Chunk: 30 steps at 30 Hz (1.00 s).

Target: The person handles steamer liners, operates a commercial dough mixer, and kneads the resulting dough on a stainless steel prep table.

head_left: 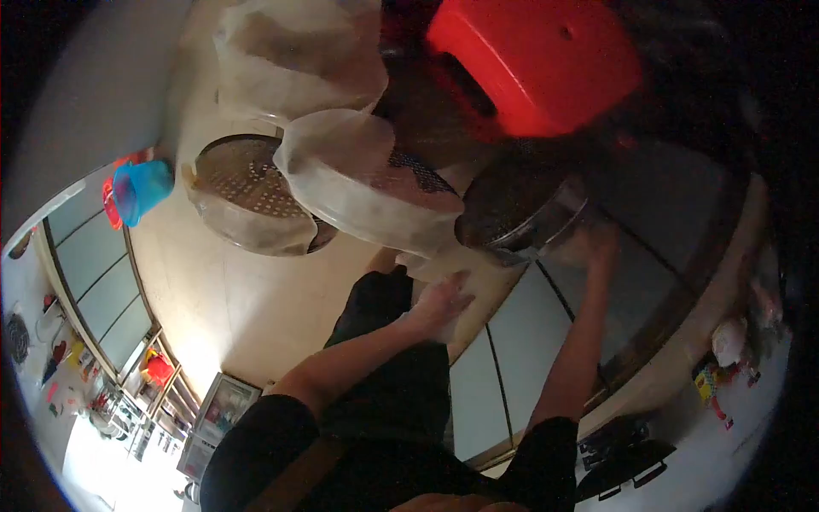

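My right hand (590,241) is closed on the near right edge of a dark round metal pan (503,200), which is tilted; shadow hides its inside. My left hand (439,305) hangs in front of my body with its fingers apart, holding nothing I can see. Just beyond it, a pale cloth (367,205) drapes over a round tray of dark mesh (422,175). To the left, a round metal tray with punched holes (256,179) has another pale cloth (247,224) along its near side.
A large pale cloth-covered thing (299,60) stands at the far side, beside a red plastic stool or tub (546,64). A blue bucket (141,189) is at the left wall. Pale cabinet panels (482,388) run beside my legs. Various goods lie at the far left and right.
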Motion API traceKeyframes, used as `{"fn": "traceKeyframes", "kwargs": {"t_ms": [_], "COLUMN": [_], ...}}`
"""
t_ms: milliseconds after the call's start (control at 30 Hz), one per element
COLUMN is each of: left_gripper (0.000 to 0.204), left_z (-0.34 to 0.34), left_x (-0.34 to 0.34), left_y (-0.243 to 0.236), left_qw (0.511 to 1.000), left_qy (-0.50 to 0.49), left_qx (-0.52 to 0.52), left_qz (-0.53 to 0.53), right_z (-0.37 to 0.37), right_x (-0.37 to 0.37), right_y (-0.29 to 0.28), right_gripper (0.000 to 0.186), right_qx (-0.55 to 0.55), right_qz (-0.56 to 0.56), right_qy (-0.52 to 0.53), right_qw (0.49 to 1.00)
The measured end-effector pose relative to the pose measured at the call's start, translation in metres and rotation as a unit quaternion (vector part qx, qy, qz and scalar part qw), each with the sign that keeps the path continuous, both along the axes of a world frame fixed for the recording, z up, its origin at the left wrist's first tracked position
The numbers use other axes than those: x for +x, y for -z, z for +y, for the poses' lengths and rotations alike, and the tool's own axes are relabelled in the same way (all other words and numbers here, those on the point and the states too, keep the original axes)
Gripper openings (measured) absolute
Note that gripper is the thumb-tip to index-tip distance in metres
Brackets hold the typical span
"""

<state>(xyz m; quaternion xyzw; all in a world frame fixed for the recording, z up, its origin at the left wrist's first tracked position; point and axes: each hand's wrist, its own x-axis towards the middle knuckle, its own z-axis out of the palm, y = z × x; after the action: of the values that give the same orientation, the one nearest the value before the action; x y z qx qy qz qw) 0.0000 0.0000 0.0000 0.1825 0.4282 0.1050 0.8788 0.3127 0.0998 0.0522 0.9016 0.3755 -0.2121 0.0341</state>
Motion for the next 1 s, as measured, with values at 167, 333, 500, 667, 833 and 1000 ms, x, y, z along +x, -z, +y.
{"fn": "traceKeyframes", "kwargs": {"t_ms": [167,333,500,667,833,1000], "left_gripper": [0.092,0.102,0.1,0.1,0.109,0.117], "left_z": [0.079,0.098,0.065,0.071,0.08,0.078], "left_x": [0.067,0.169,0.241,0.26,0.293,0.31], "left_y": [-0.069,-0.046,0.001,0.014,-0.016,-0.032], "left_qw": [0.811,0.714,0.557,0.468,0.553,0.581], "left_qy": [0.192,0.317,0.338,0.341,0.299,0.347], "left_qx": [0.481,0.527,0.611,0.636,0.522,0.468], "left_qz": [0.274,0.335,0.45,0.51,0.577,0.569], "right_z": [-0.1,-0.165,-0.219,-0.278,-0.333,-0.351], "right_x": [-0.006,-0.056,-0.092,-0.111,-0.115,-0.125], "right_y": [-0.023,-0.067,-0.099,-0.096,-0.082,-0.08], "right_gripper": [0.038,0.036,0.02,0.018,0.02,0.021], "right_qx": [0.22,0.38,0.356,0.324,0.319,0.32], "right_qz": [-0.107,0.185,0.058,0.107,0.08,0.102], "right_qy": [-0.006,0.25,0.259,0.339,0.364,0.419], "right_qw": [0.97,0.871,0.896,0.877,0.871,0.843]}}
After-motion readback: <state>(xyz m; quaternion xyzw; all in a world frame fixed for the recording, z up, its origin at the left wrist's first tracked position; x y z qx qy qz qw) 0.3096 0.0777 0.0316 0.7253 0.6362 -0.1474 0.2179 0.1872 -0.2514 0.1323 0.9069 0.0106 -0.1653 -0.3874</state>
